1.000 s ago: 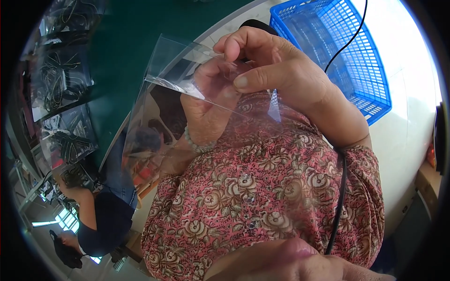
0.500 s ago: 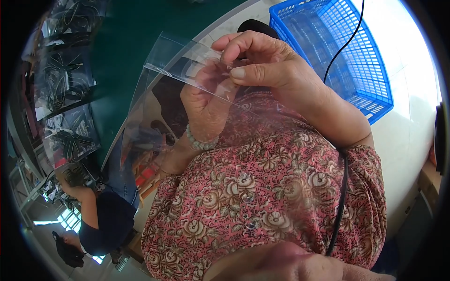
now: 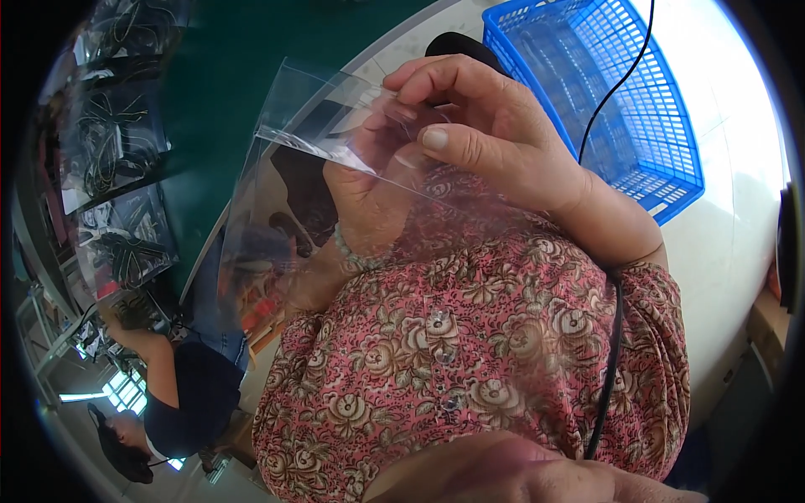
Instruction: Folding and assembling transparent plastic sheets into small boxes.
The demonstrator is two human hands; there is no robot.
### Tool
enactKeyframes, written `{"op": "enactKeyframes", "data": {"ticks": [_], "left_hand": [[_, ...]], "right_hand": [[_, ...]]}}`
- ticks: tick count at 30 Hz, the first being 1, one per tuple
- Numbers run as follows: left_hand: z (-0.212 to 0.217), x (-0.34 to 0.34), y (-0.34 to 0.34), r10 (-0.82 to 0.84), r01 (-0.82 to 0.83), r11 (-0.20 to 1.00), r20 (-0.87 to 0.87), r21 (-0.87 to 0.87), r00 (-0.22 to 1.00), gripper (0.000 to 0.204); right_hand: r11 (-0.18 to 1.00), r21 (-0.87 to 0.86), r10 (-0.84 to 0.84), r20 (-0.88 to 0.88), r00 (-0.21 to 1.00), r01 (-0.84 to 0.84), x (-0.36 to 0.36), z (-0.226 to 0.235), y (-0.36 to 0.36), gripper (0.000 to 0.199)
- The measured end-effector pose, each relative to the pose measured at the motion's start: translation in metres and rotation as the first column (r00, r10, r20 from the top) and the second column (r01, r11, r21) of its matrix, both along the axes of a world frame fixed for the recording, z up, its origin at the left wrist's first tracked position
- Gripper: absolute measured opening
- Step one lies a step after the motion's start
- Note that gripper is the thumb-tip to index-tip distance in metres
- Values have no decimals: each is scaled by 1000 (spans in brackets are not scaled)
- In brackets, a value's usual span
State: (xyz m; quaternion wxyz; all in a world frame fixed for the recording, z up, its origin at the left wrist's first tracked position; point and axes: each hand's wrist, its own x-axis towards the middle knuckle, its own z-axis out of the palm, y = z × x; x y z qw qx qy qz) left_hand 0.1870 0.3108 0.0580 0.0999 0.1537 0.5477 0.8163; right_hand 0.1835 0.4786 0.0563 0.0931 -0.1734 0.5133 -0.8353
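Note:
A clear plastic bag [image 3: 272,180] with a shiny fold line and a flap at its top hangs before my chest. My left hand [image 3: 369,180], with a pale bead bracelet [image 3: 356,258] on its wrist, is behind the film and seen through it. Its fingers are bent up against the bag, and the film's glare blurs the fingertips. Curled over from the right, my right hand [image 3: 486,126] has its fingertips at the flap's edge, close to the left fingers. Its thumb stands a little off from the forefinger.
A blue plastic basket [image 3: 681,126] stands at the upper right, with a black cable [image 3: 616,84] crossing it. Clear bags of dark cables [image 3: 122,151] lie along the far left of a green surface [image 3: 226,50]. Another person [image 3: 189,381] is at the lower left.
My right thumb has drawn slightly right, away from the bag's edge. The bag has tilted a little, and more glare lies along its fold. The other person's head has shifted.

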Motion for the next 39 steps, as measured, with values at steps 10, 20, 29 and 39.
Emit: {"op": "enactKeyframes", "data": {"ticks": [10, 20, 29, 39], "left_hand": [[4, 2, 1, 1, -2, 999, -26, -38, 1000, 32], [1, 5, 5, -59, 59, 998, -7, 23, 998, 42], [-2, 6, 1, -12, 12, 1000, 78, 4, 997, 33], [-18, 5, -4, 82, -82, 984, 3, 158, 997, 39]], "right_hand": [[990, 111, -87, -24, 996, 89, 2, 8, -1, 22], [999, -15, -43, 120, 992, 46, 3, 8, 0, 14], [994, -16, -104, 66, 992, 105, 4, -1, -2, 10], [992, -85, -93, 73, 993, 99, 7, -3, -7, 11]]}}
